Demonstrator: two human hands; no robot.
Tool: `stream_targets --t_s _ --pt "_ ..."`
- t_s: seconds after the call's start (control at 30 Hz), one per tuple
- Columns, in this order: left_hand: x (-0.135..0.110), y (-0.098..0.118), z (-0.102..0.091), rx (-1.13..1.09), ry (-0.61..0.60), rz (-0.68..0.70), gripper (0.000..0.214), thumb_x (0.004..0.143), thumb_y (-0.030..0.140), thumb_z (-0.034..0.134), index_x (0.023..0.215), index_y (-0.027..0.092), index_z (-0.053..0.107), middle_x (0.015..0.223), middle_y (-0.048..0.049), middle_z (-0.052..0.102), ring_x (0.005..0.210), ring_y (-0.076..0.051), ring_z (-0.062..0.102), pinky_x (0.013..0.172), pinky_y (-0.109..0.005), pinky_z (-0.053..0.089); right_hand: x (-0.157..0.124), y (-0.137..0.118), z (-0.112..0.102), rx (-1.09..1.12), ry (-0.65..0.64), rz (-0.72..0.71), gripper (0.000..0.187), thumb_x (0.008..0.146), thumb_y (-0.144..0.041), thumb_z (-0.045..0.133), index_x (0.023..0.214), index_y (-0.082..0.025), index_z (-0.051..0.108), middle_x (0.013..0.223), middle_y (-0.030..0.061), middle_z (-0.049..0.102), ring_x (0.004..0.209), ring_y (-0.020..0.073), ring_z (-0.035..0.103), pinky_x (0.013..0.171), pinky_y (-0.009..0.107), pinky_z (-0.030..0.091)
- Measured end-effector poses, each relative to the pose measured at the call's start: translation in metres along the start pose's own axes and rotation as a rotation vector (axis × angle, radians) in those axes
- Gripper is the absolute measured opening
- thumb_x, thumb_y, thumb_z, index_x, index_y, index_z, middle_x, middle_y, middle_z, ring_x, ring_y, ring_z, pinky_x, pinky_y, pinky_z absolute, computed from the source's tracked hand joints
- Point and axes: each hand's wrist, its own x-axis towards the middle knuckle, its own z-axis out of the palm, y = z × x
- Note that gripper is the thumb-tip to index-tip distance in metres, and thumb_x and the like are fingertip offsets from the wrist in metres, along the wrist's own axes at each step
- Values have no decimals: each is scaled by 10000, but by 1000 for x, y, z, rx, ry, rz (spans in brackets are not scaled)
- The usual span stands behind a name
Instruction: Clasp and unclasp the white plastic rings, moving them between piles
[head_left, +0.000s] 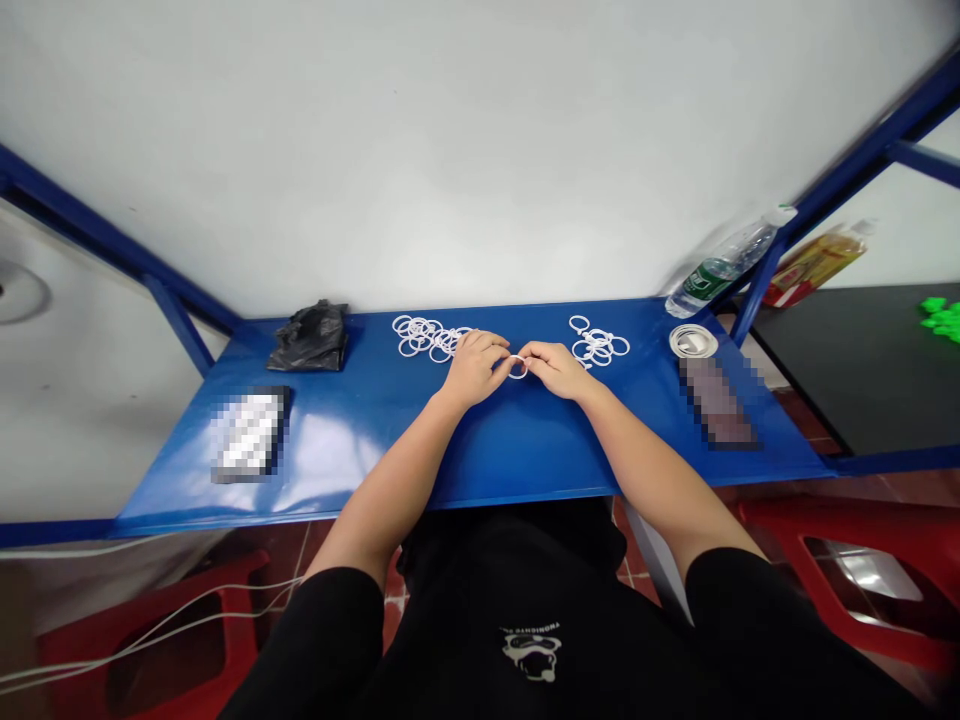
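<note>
Between my hands is a white plastic ring (517, 377), much like a curtain ring, just above the blue table (360, 480). My left hand (474, 368) pinches its left side with thumb and fingers, while my right hand (556, 370) pinches its right side. A heap of similar white rings (420, 327) lies beyond and to the left, partly hidden behind my left hand. Another small group of rings (598, 346) rests just right of my right hand. Whether the held ring is open or closed at the fingers cannot be seen.
A crumpled black plastic bag (309, 338) and a blurred-out flat item (251, 432) lie at the left. On the right are a water bottle (724, 268), a coiled white cable (693, 342) and a blurred-out dark item (716, 402). Blue frame bars flank the table.
</note>
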Motion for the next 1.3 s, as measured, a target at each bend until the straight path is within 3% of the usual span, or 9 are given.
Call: stream_targets --t_s 0.43,0.73,1.3 --pt "1 5 -3 0 -39 -41 279 1051 412 589 881 236 723 1155 -68 772 1120 -251 651 1056 -478 435 -1 0 0 -57 5 -34 193 931 -224 502 921 -208 694 912 23 758 832 191 678 788 299 471" --pt "1 13 -4 -19 -46 24 327 1065 445 571 851 237 705 1175 -66 762 1152 -252 640 1047 -483 440 1 -1 -4 -80 22 -33 264 850 -140 464 857 -210 719 884 21 772 845 203 698 821 307 494" --pt "2 14 -3 -52 -73 98 276 1066 375 560 870 243 703 1204 -71 739 1169 -246 638 1051 -483 458 3 3 -3 -129 32 -62 367 853 -132 461 925 -224 809 974 39 791 931 218 714 894 326 515"
